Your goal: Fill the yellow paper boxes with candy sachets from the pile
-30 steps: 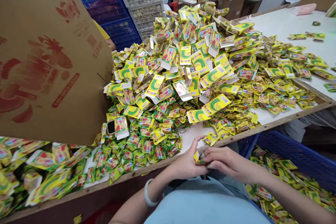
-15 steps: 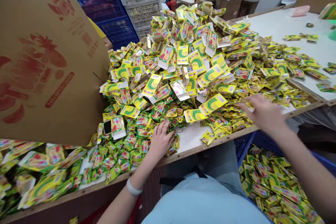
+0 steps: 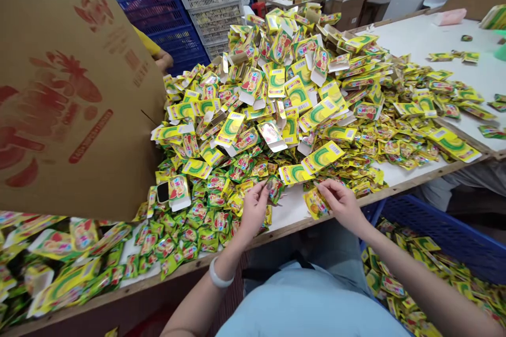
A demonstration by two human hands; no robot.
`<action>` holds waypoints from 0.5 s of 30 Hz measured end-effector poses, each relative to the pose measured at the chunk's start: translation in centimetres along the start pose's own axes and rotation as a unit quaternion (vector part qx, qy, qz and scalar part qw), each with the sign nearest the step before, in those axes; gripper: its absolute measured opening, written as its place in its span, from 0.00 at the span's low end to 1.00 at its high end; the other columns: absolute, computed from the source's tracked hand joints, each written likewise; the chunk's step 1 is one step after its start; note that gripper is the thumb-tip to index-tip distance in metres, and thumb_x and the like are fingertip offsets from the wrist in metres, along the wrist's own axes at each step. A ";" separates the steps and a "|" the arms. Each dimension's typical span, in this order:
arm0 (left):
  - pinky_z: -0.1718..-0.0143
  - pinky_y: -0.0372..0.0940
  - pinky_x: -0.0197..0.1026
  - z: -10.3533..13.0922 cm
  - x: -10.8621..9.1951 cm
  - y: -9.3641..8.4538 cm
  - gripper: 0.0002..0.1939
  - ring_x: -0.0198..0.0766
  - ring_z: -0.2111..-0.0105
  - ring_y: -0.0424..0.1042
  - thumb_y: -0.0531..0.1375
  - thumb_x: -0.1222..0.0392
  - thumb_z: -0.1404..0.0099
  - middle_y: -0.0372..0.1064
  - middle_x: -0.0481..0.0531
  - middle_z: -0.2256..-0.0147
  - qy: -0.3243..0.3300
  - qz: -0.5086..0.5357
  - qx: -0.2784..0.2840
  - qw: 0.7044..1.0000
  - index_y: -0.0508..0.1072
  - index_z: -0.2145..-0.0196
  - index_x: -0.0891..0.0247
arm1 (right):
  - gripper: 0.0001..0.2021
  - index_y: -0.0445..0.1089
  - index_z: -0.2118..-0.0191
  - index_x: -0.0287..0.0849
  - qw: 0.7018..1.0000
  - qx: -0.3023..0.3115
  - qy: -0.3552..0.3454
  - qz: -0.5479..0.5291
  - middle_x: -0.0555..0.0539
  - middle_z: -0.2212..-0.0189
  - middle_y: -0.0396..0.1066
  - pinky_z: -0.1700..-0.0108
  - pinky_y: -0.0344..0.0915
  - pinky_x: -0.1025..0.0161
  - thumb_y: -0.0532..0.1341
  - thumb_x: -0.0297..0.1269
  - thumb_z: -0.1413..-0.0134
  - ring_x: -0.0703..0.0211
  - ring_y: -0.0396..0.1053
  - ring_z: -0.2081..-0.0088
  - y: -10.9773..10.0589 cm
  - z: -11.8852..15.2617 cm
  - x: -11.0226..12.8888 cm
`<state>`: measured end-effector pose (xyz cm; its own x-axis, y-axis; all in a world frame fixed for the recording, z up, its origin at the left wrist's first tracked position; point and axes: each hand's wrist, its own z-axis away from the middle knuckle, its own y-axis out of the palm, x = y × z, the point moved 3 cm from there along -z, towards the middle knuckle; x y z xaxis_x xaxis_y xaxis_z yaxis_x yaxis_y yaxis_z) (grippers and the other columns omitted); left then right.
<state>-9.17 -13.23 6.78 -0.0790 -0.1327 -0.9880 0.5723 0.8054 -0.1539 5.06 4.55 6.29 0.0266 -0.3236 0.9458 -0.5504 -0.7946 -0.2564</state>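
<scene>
My left hand (image 3: 255, 208) pinches a green candy packet (image 3: 275, 190) with a red print, just above the table's front edge. To its right, the thumb and fingers of my right hand (image 3: 343, 205) close on the edge of a yellow candy packet (image 3: 315, 203) lying near the wooden rim. Between the hands shows a bare strip of white tabletop (image 3: 288, 208). Small green packets (image 3: 197, 210) lie left of my left hand. Beyond both hands rises a heap of yellow-and-green candy boxes (image 3: 298, 92), many with their white end flaps open.
A large cardboard carton (image 3: 130, 110) stands on the left. A blue crate (image 3: 443, 237) of filled boxes sits below the table at right. A dark-screened device (image 3: 162, 192) lies among the packets. Another person's hand (image 3: 163, 59) shows behind the carton, near stacked crates (image 3: 213, 5).
My right hand has come left from the right-hand packets to the yellow packet. My left hand has lifted a green packet. A yellow box now lies at the table's right front edge.
</scene>
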 end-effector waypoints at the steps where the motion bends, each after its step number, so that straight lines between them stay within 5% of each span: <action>1: 0.74 0.71 0.40 0.2 -0.1 1.0 0.23 0.40 0.72 0.74 0.58 0.41 0.36 0.75 0.53 0.67 -0.018 0.040 0.010 0.999 0.76 0.57 0.64 | 0.16 0.68 0.68 0.44 0.996 -0.058 0.028 -0.055 0.49 0.74 0.66 0.70 0.61 0.63 0.55 0.50 0.35 0.60 0.63 0.73 0.8 0.0 0.4; 4: 0.66 0.74 0.43 1.3 -0.4 3.6 0.27 0.45 0.63 0.76 0.58 0.37 0.37 0.76 0.57 0.60 -0.043 0.100 0.019 0.994 0.74 0.55 0.64 | 0.17 0.62 0.69 0.45 0.971 -0.201 0.052 -0.116 0.52 0.76 0.63 0.71 0.60 0.65 0.54 0.52 0.36 0.62 0.60 0.74 3.9 0.2 1.3; 7: 0.57 0.73 0.45 2.6 -0.8 5.6 0.29 0.47 0.56 0.75 0.54 0.36 0.34 0.75 0.59 0.55 -0.021 0.114 0.032 0.993 0.73 0.52 0.64 | 0.16 0.57 0.69 0.46 0.957 -0.269 0.042 -0.095 0.53 0.76 0.58 0.70 0.59 0.64 0.51 0.51 0.34 0.62 0.58 0.74 6.1 0.1 1.0; 11: 0.52 0.70 0.45 3.1 -0.9 6.1 0.24 0.47 0.54 0.74 0.57 0.43 0.33 0.74 0.59 0.52 0.017 0.056 0.062 0.996 0.71 0.48 0.64 | 0.15 0.56 0.70 0.46 0.961 -0.266 0.029 -0.073 0.54 0.75 0.57 0.69 0.59 0.63 0.51 0.48 0.34 0.61 0.58 0.73 6.5 -0.1 0.1; 15: 0.46 0.67 0.47 3.2 -1.0 4.6 0.24 0.47 0.49 0.72 0.53 0.49 0.29 0.68 0.63 0.45 0.025 -0.013 0.119 0.993 0.61 0.40 0.64 | 0.12 0.63 0.62 0.44 0.978 -0.196 0.017 -0.063 0.48 0.66 0.66 0.66 0.65 0.63 0.61 0.48 0.41 0.59 0.66 0.66 3.8 0.4 -0.3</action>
<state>-3.83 -11.23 7.10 -0.1324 -0.1183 -0.9841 0.7451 0.6429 -0.1776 3.25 1.42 4.93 0.0913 -0.2134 0.9727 -0.8224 -0.5670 -0.0472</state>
